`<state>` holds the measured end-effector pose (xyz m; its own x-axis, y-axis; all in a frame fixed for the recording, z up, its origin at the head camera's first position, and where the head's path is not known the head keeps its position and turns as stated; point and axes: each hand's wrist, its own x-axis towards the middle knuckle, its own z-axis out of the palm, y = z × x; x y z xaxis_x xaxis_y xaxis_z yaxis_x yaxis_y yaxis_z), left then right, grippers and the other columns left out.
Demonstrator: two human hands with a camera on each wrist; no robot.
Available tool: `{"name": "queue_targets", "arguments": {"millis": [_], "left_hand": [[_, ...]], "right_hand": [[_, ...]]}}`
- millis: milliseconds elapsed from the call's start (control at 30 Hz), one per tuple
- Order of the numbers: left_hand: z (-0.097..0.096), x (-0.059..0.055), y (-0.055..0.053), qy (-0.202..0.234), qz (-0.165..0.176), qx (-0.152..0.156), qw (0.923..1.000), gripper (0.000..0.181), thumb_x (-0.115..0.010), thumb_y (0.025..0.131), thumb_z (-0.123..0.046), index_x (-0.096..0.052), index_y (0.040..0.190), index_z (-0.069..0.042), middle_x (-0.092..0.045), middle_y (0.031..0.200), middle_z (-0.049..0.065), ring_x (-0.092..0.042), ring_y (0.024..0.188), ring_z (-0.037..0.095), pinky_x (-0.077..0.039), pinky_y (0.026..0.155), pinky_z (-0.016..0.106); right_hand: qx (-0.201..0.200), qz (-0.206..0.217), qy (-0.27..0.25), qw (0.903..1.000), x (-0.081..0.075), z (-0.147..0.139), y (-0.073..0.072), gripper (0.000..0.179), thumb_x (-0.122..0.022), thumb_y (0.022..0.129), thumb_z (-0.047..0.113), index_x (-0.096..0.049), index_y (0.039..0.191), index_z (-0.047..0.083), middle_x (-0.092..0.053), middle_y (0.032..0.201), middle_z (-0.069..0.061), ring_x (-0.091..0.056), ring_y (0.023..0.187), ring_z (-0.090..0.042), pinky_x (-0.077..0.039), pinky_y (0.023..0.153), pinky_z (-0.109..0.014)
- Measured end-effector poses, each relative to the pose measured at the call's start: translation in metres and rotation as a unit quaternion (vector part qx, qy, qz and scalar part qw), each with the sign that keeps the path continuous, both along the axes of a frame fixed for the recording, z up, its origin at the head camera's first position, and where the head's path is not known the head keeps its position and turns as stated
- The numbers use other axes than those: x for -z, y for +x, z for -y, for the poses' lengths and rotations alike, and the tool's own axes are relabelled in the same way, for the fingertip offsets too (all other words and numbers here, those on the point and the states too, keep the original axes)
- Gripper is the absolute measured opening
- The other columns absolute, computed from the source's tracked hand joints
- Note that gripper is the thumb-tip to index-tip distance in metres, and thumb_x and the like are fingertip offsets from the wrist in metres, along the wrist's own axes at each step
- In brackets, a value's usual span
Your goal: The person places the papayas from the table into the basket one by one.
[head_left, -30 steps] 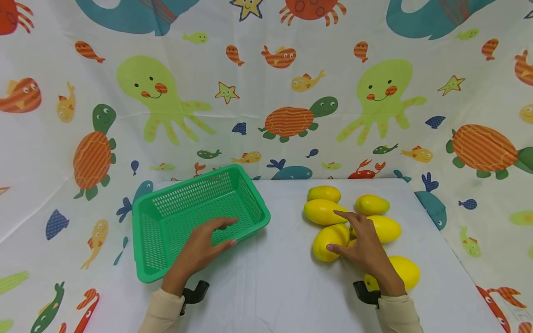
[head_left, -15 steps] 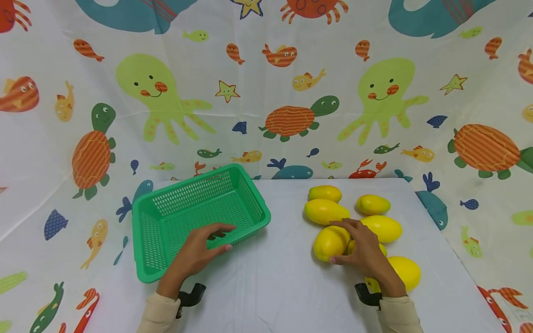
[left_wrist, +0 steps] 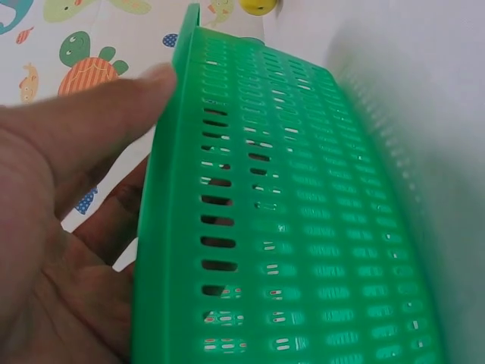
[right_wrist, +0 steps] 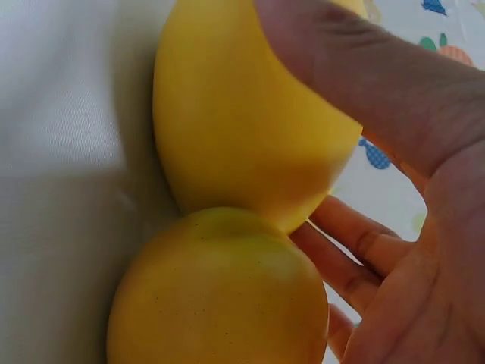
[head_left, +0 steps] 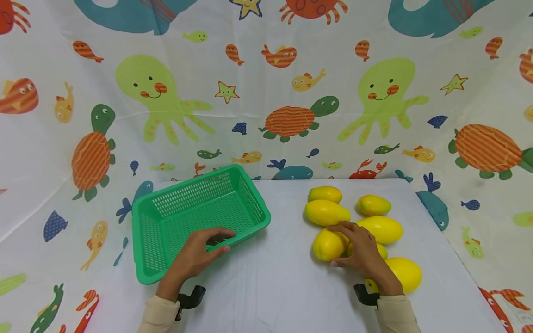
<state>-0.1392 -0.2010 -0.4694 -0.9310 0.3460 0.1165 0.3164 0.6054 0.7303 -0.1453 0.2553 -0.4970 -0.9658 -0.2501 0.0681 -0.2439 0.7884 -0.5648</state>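
Sea-creature cloth hangs beyond both hands. Left hand arches loosely at the basket's edge; right hand curves widely around a fruit, though I cannot tell if it grips. Best squeeze evenly, avoiding the neighbouring fruit beneath the palm.

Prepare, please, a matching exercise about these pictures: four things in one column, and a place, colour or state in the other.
1. basket
2. left hand
3. right hand
4. backdrop cloth

A. printed with sea animals
B. nearest to the basket
C. green, with many small holes
D. at a yellow fruit

Right pairs: 1-C, 2-B, 3-D, 4-A
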Motion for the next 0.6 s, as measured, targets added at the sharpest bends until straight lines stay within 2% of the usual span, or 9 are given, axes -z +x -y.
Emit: {"name": "queue_targets", "arguments": {"millis": [367,500,600], "left_hand": [[-0.0015,-0.0012,0.0038,0.011,0.018,-0.001,0.9998,0.036,-0.078,0.096,-0.010,-0.075,0.129,-0.025,-0.076,0.129,-0.004,-0.072,0.120,0.027,-0.064,0.093,0.049],[-0.0036,-0.0018,0.0069,0.011,0.024,0.004,0.9996,0.035,-0.077,0.098,-0.012,-0.075,0.129,-0.026,-0.076,0.129,-0.005,-0.072,0.121,0.027,-0.064,0.093,0.043],[-0.0058,-0.0022,0.0094,0.013,0.028,0.009,0.9995,0.034,-0.076,0.098,-0.013,-0.074,0.130,-0.025,-0.076,0.129,-0.005,-0.071,0.121,0.027,-0.064,0.093,0.041]], "right_hand": [[-0.020,-0.047,0.032,0.9982,0.0060,0.0032,-0.0041,0.091,-0.101,0.067,0.020,-0.062,0.148,0.027,-0.061,0.146,-0.013,-0.051,0.130,-0.036,-0.040,0.113,-0.063],[-0.017,-0.042,0.038,0.9983,0.0046,0.0054,-0.0047,0.090,-0.101,0.068,0.020,-0.061,0.148,0.029,-0.061,0.142,-0.010,-0.052,0.130,-0.035,-0.036,0.115,-0.063],[-0.011,-0.025,0.036,0.9990,0.0023,0.0072,-0.0048,0.089,-0.100,0.069,0.021,-0.061,0.148,0.030,-0.060,0.146,-0.010,-0.049,0.137,-0.039,-0.030,0.117,-0.066]]}}
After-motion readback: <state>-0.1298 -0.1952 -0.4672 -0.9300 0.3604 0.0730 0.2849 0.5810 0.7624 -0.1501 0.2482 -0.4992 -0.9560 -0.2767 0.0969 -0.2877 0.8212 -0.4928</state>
